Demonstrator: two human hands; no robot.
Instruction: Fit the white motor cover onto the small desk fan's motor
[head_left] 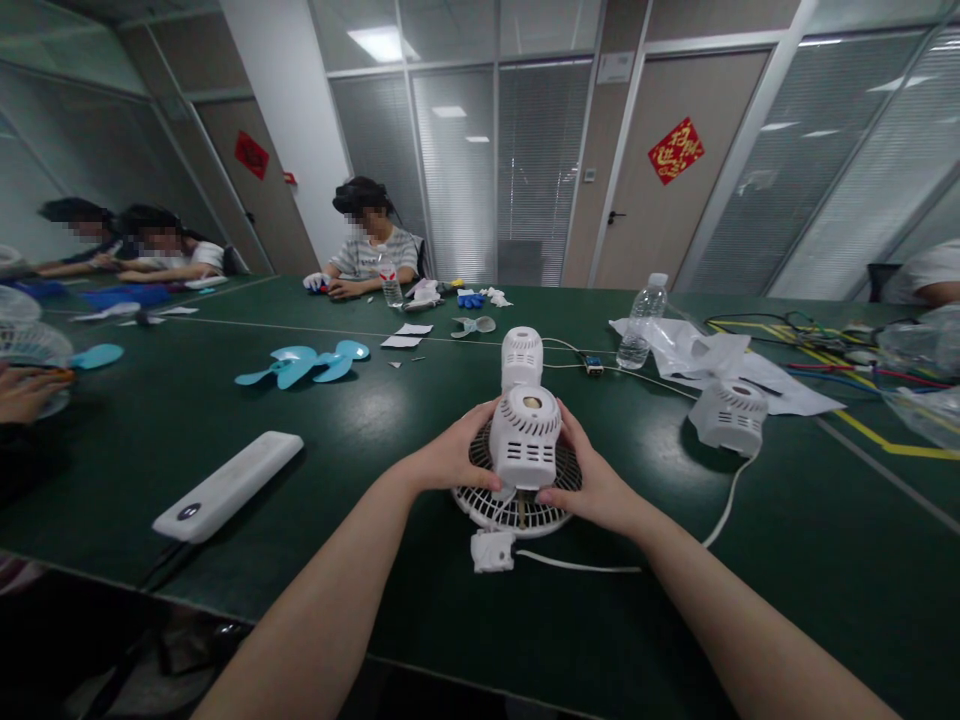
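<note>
A white fan motor housing (526,450) with slotted vents stands upright over a round white fan grille (487,508) in front of me. My left hand (459,452) holds the housing's left side, and my right hand (598,478) grips its right side, thumbs at the lower front. Just behind it is a second white housing (522,350), its lower part hidden. A small white plastic part (493,551) with a cord lies at the grille's near edge. To the right sits another white motor housing (727,418), its cord trailing toward me.
Left of me lie light-blue fan blades (296,366) and a long white device (229,488). A water bottle (645,322), crumpled plastic and cables occupy the right. A co-worker (371,240) sits across the table; another person's hand (26,393) is at far left.
</note>
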